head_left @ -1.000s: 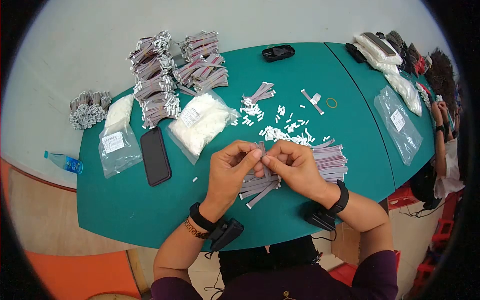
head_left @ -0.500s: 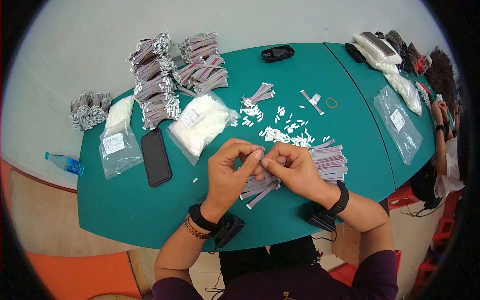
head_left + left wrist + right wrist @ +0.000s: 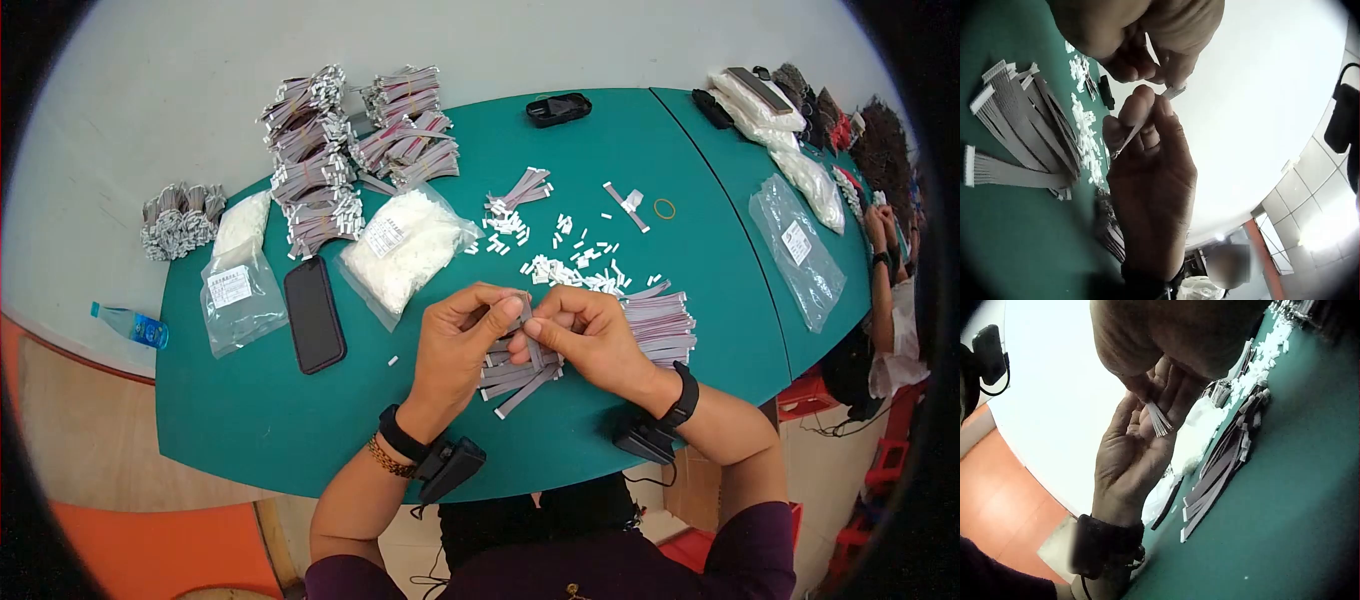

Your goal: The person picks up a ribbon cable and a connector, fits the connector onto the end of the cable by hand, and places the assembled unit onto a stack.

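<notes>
A grey flat ribbon cable is pinched between both hands above the front of the table. My left hand grips it between thumb and bent fingers. Thumb and index finger of my right hand pinch it close beside. In the right wrist view, the end of the cable fans out into thin pale strands over the left palm. Under the hands lies a loose pile of ribbon cables with white end connectors. More cables are stacked right of the right hand.
Loose small white connectors are scattered beyond the hands. A bag of white pieces, a phone and bundled cables stand at left. One cable and a rubber band lie farther back. Another person's hands show at far right.
Both hands stay in nearly the same place. The fingers shift slightly on the cable, whose upper end showed higher above the fingertips one second ago.
</notes>
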A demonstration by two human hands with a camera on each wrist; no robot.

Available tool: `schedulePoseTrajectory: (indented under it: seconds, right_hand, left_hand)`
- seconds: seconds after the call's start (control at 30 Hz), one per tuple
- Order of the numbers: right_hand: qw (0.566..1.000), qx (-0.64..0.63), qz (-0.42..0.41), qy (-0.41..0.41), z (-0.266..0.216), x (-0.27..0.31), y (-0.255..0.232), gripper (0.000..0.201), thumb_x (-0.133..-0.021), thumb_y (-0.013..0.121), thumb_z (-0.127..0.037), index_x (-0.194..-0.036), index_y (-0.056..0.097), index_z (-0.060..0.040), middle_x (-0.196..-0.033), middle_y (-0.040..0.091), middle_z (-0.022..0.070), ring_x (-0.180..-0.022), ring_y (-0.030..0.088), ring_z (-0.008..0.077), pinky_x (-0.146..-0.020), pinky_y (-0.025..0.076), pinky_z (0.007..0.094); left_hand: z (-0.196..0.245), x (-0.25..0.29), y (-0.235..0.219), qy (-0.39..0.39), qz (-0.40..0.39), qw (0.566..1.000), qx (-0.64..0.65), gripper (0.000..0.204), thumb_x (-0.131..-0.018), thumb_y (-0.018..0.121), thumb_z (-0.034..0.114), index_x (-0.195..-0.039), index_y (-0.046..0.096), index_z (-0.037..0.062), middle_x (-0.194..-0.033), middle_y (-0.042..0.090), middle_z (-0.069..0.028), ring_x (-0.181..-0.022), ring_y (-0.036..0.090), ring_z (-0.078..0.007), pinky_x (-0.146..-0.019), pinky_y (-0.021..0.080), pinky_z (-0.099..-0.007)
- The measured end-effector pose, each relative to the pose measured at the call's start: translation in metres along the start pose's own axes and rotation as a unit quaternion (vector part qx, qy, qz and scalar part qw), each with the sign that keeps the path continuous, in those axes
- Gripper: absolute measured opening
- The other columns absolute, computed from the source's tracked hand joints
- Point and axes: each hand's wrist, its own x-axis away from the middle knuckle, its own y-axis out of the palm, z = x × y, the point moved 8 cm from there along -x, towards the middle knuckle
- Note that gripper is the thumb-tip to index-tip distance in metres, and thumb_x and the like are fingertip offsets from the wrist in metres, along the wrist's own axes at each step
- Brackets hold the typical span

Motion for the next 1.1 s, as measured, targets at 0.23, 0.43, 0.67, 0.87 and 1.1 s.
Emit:
schedulePoseTrajectory:
  seconds: [0.23, 0.43, 0.67, 0.87, 1.1]
  right_hand:
    - [1.000, 0.019, -0.009, 0.007, -0.002, 0.001, 0.001, 0.008, -0.091, 0.053, -0.005, -0.089, 0.055, 0.0020, -0.082, 0.066, 0.0092, -0.076, 0.064, 0.0118, -0.068, 0.050, 0.0235]
    - [0.999, 0.043, -0.006, 0.016, -0.001, 0.002, 0.001, 0.008, -0.091, 0.052, -0.004, -0.087, 0.054, 0.0020, -0.081, 0.065, 0.0075, -0.075, 0.062, 0.0101, -0.066, 0.050, 0.0231]
    - [0.996, 0.080, -0.017, 0.020, -0.001, 0.001, 0.000, 0.007, -0.090, 0.053, -0.005, -0.087, 0.054, 0.0012, -0.080, 0.065, 0.0061, -0.073, 0.062, 0.0091, -0.065, 0.049, 0.0227]
    - [0.997, 0.066, -0.007, 0.031, 0.000, -0.002, -0.001, 0.013, -0.090, 0.057, -0.012, -0.090, 0.057, 0.0005, -0.075, 0.062, 0.0031, -0.067, 0.058, 0.0072, -0.061, 0.047, 0.0210]
    - [0.996, 0.078, 0.036, 0.003, -0.002, -0.001, -0.004, 0.016, -0.091, 0.056, -0.015, -0.088, 0.062, -0.0005, -0.073, 0.061, 0.0011, -0.060, 0.053, 0.0040, -0.053, 0.042, 0.0183]
  left_hand:
    - [0.017, 0.000, 0.006, 0.062, -0.012, 0.996, -0.069, 0.009, -0.084, 0.062, 0.002, -0.091, 0.063, -0.0038, -0.081, 0.059, -0.0066, -0.062, 0.060, -0.0133, -0.055, 0.050, -0.0250]
    - [0.012, -0.001, 0.002, 0.053, -0.010, 0.997, -0.057, 0.009, -0.084, 0.063, 0.003, -0.090, 0.065, -0.0035, -0.082, 0.060, -0.0066, -0.065, 0.060, -0.0130, -0.057, 0.051, -0.0250]
    - [0.004, -0.002, -0.004, 0.027, 0.005, 0.999, -0.028, 0.010, -0.083, 0.065, 0.005, -0.091, 0.066, -0.0018, -0.083, 0.063, -0.0054, -0.073, 0.059, -0.0101, -0.065, 0.049, -0.0234]
    - [0.005, 0.000, -0.004, 0.048, 0.022, 0.998, -0.047, 0.011, -0.083, 0.065, 0.006, -0.092, 0.066, -0.0012, -0.086, 0.064, -0.0056, -0.078, 0.059, -0.0094, -0.071, 0.046, -0.0222]
    - [-0.004, 0.002, -0.002, 0.019, 0.018, 0.999, -0.028, 0.013, -0.084, 0.064, 0.007, -0.094, 0.065, -0.0015, -0.086, 0.064, -0.0061, -0.079, 0.058, -0.0104, -0.074, 0.045, -0.0232]
